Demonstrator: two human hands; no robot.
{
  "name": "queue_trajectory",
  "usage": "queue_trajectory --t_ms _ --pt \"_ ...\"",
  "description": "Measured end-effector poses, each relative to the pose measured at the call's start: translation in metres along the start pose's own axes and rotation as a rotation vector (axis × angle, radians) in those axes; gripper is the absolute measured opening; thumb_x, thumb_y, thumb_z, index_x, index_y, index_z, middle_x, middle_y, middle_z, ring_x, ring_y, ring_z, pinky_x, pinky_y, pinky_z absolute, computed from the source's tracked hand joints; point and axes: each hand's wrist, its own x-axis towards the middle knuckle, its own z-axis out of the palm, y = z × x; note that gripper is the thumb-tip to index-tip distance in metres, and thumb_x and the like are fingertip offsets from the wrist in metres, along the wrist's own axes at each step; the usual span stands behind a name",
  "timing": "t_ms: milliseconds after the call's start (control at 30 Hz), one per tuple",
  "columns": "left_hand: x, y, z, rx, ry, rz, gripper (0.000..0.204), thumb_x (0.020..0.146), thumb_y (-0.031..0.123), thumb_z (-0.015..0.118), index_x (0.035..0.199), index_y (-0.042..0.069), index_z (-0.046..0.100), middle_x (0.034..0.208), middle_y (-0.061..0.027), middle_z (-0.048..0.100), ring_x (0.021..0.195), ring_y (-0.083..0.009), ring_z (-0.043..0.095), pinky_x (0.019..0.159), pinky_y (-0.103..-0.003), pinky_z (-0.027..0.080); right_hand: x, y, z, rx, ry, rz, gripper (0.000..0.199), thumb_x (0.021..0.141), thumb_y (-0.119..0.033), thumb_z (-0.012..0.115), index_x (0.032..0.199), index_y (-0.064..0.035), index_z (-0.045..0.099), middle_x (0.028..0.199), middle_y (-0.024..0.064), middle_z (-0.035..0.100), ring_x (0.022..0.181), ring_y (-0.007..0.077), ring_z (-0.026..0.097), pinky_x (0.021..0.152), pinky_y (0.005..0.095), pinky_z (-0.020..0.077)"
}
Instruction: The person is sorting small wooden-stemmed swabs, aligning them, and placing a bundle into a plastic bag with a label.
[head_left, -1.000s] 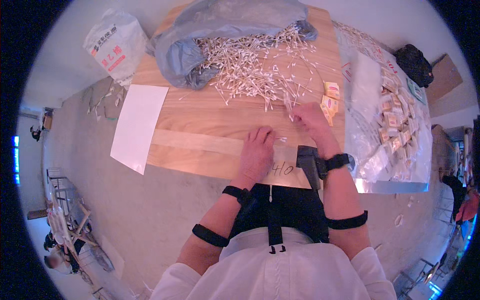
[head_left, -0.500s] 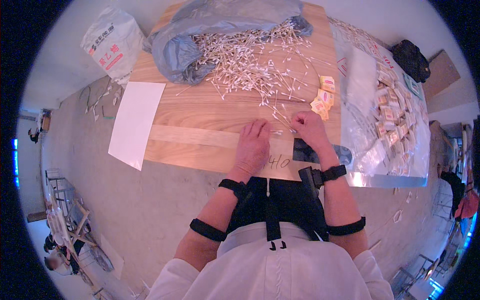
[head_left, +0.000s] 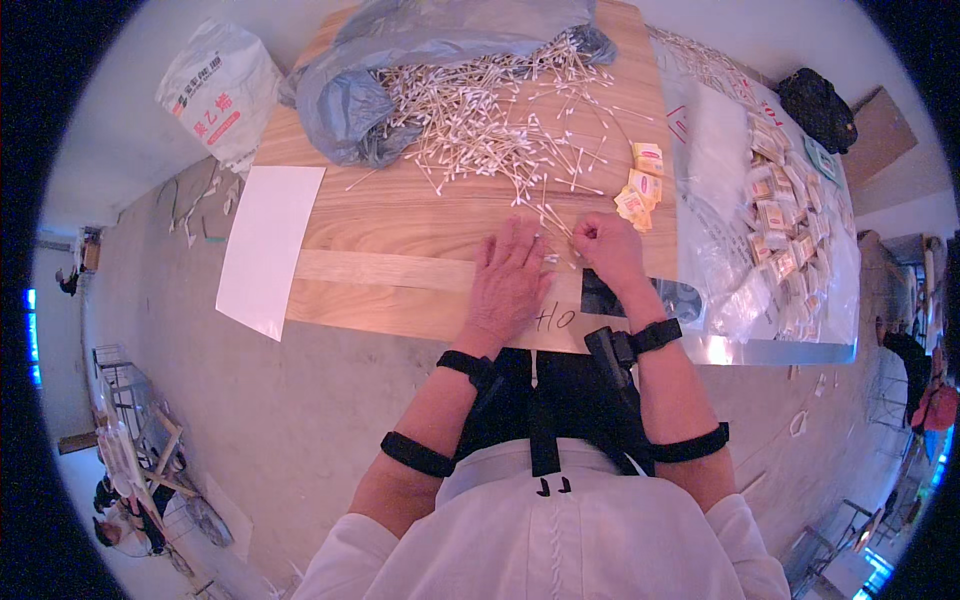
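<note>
A large heap of cotton swabs (head_left: pixel 470 130) with pale sticks and white tips spills from a grey plastic bag (head_left: pixel 345 110) on the wooden table (head_left: pixel 390 225). My left hand (head_left: pixel 510 280) rests palm down near the front edge, fingers stretched out, beside a few loose swab tips. Just to its right, my right hand (head_left: pixel 612 250) is closed, fingers curled in. Some stray swabs (head_left: pixel 555 222) lie right at its fingertips; whatever is inside the grip is hidden. Beyond this hand sit several small yellow-and-white packets (head_left: pixel 640 190).
A white sheet (head_left: pixel 270 240) overhangs the table's left side. A dark flat strip (head_left: pixel 610 295) lies under my right wrist. To the right, clear plastic (head_left: pixel 715 190) holds many small packs (head_left: pixel 785 220). A white printed sack (head_left: pixel 220 95) stands at the far left, a black bag (head_left: pixel 818 108) far right.
My left hand has slid slightly forward and right, its fingers spreading. My right hand stays closed beside the stray swabs. The whole view has shifted a little.
</note>
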Motion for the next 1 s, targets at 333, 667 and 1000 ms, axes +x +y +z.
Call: queue_trajectory --t_ms 333,667,1000 --pt "0.001 0.004 -0.004 -0.018 0.011 0.003 0.057 0.084 0.028 0.064 0.135 0.011 0.047 0.146 -0.0128 0.038 0.138 -0.0355 0.028 0.112 -0.052 0.023 -0.002 -0.007 -0.002 -0.023 0.01 0.073 0.012 0.07 -0.02 0.065 0.071 -0.0088 0.068 0.073 0.0136 0.067 0.072 0.0337 0.065 0.065 0.0439 0.0517" --pt "-0.004 -0.019 0.005 -0.348 0.289 -0.12 0.058 0.066 0.012 0.063 0.122 0.002 0.052 0.131 -0.0169 0.048 0.13 -0.0365 0.038 0.109 -0.05 0.028 -0.002 -0.004 0.0 0.019 0.045 0.083 0.012 0.071 -0.02 0.065 0.074 -0.0099 0.07 0.078 0.0121 0.068 0.076 0.0316 0.066 0.068 0.042 0.0525" --pt "-0.005 -0.019 0.002 -0.27 0.193 -0.064 0.06 0.069 0.013 0.062 0.127 0.005 0.05 0.133 -0.015 0.048 0.132 -0.0361 0.036 0.111 -0.05 0.026 -0.003 -0.004 -0.002 0.042 0.056 0.081 0.011 0.071 -0.02 0.064 0.073 -0.0099 0.069 0.073 0.0119 0.068 0.072 0.0314 0.067 0.066 0.0422 0.0525"
